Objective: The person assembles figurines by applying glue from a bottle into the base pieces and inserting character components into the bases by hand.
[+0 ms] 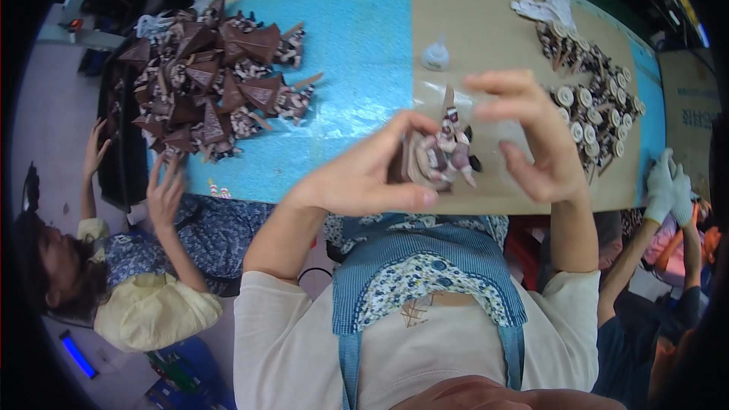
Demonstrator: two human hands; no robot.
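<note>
My left hand [363, 173] is closed round a small painted figurine [439, 153] with a brown base and a thin brown point sticking up. Its thumb lies along the near side and the fingers curve over the far side. My right hand [535, 137] is raised just right of the figurine, its fingers apart and curved, with nothing seen in them; the fingertips are slightly blurred. Beyond the figurine stands a small white squeeze bottle [435, 56] with a thin nozzle.
Many brown figurines with pointed, sail-like parts [216, 80] are heaped at left. Figures with round cream discs [588, 99] lie at right, beside a white cloth [545, 7]. A co-worker's hand [165, 193] touches the left heap. Another person's gloved hands [668, 186] rest at the right edge.
</note>
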